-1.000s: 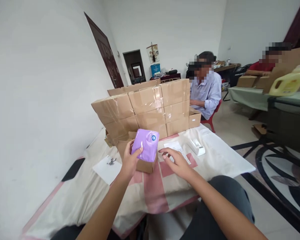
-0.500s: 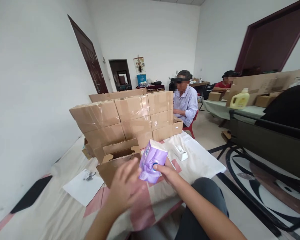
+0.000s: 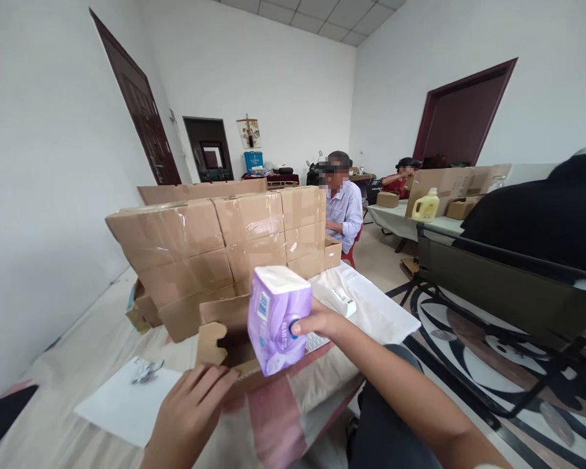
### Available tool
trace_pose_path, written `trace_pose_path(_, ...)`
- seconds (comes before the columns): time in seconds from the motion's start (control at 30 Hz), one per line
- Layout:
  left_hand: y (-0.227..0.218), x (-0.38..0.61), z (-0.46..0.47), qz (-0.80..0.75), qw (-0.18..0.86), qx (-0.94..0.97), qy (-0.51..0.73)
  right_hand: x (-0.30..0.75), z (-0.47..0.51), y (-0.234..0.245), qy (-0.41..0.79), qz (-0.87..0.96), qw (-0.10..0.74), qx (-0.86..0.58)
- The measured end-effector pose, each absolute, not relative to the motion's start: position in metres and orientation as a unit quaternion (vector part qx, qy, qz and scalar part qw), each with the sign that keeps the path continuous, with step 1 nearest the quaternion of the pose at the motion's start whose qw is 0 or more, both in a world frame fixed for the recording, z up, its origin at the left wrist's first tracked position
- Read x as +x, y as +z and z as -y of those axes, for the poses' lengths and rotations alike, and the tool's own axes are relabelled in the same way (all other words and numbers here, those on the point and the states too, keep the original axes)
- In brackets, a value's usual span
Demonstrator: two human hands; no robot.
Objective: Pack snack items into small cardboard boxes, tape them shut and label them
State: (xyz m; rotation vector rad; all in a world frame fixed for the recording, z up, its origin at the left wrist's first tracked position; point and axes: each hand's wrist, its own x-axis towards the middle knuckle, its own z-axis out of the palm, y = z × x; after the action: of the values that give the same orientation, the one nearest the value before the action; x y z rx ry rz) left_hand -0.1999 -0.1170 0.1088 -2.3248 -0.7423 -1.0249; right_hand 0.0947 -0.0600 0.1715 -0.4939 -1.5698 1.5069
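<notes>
My right hand (image 3: 317, 322) grips a purple pack of tissues (image 3: 278, 329), thumb on its front face and fingers hidden behind it. The pack is slightly tilted and hangs over the right part of an open cardboard box (image 3: 211, 342). At the box's near left corner, my left hand (image 3: 198, 397) has its fingers bent over the rim. The box's left flap with a cut-out stands up, and its inside is dark. A white tape dispenser (image 3: 342, 299) lies on the table to the right, beyond my right wrist.
Taped cardboard boxes (image 3: 185, 241) form a stacked wall behind the open box. White paper (image 3: 122, 400) with small metal-looking items (image 3: 146, 371) lies left. A seated person (image 3: 344, 202) is across the table. Another person (image 3: 403, 179) sits at a farther table with a yellow jug (image 3: 426, 206).
My right hand has turned the tissue pack more upright and brought it left over the box. My left hand has moved down from beside the pack onto the box rim. The view has shifted.
</notes>
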Motion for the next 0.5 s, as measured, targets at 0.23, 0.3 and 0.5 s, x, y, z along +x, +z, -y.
trace_pose_path(0.23, 0.111, -0.178, 0.133, 0.229, 0.086, -0.89, -0.384, 0.064, 0.042, 0.213, 0.426, 0.806, 0.141, -0.385)
trace_pose_path(0.3, 0.11, -0.176, 0.133, 0.219, 0.097, -0.887, -0.396, 0.059, 0.04, 0.214, 0.315, 0.863, 0.063, -0.39)
trace_pose_path(0.5, 0.111, -0.169, 0.135, 0.193, 0.109, -0.89, -0.398, 0.026, 0.06, 0.188, 0.0, 0.926, -0.084, -0.369)
